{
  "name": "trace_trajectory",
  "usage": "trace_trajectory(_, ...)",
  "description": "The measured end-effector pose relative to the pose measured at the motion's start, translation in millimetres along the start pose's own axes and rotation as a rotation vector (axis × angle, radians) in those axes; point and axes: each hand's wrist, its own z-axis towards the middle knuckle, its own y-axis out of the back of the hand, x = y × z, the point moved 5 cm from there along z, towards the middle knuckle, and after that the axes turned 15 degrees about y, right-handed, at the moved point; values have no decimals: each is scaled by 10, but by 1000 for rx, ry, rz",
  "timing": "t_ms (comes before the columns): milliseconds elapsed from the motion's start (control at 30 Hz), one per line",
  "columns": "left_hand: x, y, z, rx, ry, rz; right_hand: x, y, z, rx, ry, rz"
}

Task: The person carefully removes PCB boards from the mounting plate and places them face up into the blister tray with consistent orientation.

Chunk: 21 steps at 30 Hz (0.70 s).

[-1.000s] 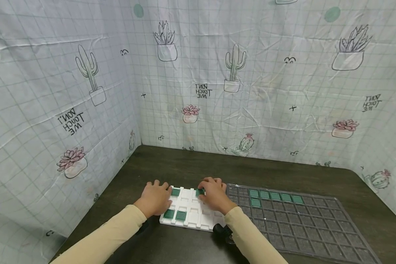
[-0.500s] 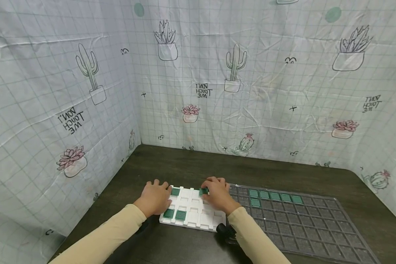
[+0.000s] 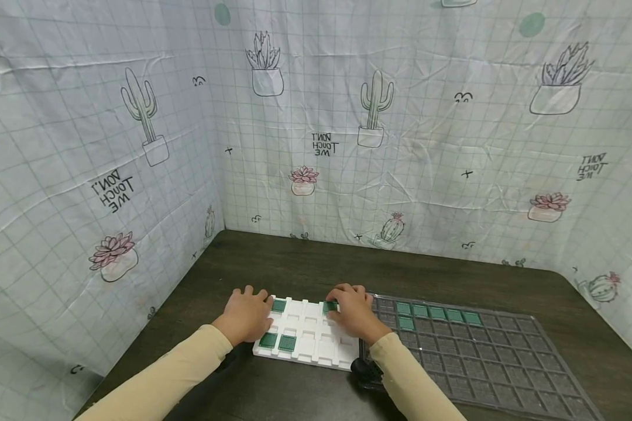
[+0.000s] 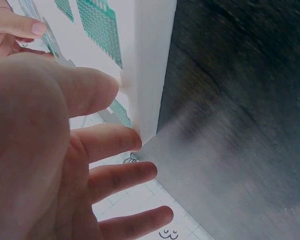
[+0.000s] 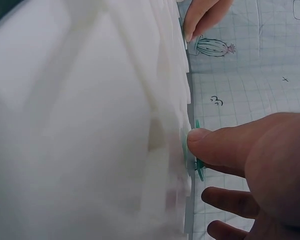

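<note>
In the head view, my left hand [image 3: 244, 316] rests at the left edge of a white compartmented tray [image 3: 308, 349]. Its thumb and index finger touch the tray's edge, the other fingers extended, as the left wrist view shows. With thumb and fingers, my right hand [image 3: 354, 313] pinches a thin green square chip, like a small circuit board [image 3: 329, 306], over the tray's back row toward the right. In the right wrist view this chip [image 5: 200, 172] stands edge-on beside the thumb. The tray also holds a green chip [image 3: 278, 305] at back left and two green chips [image 3: 287, 343] at front left.
A large transparent gridded tray [image 3: 484, 362] lies right of the white tray, with several green chips [image 3: 437, 313] in its back rows. A black object [image 3: 366, 371] sits beneath the right wrist. A patterned cloth [image 3: 316, 117] surrounds the dark table [image 3: 295, 251].
My right hand has moved a little to the right along the white tray's back row, carrying the pinched green chip. The left hand has stayed at the tray's left edge.
</note>
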Motion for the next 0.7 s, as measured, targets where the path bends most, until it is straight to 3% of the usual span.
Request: trace_trajectory(700, -1, 0, 14, 7, 7, 5, -118, 158, -117, 22, -30, -36)
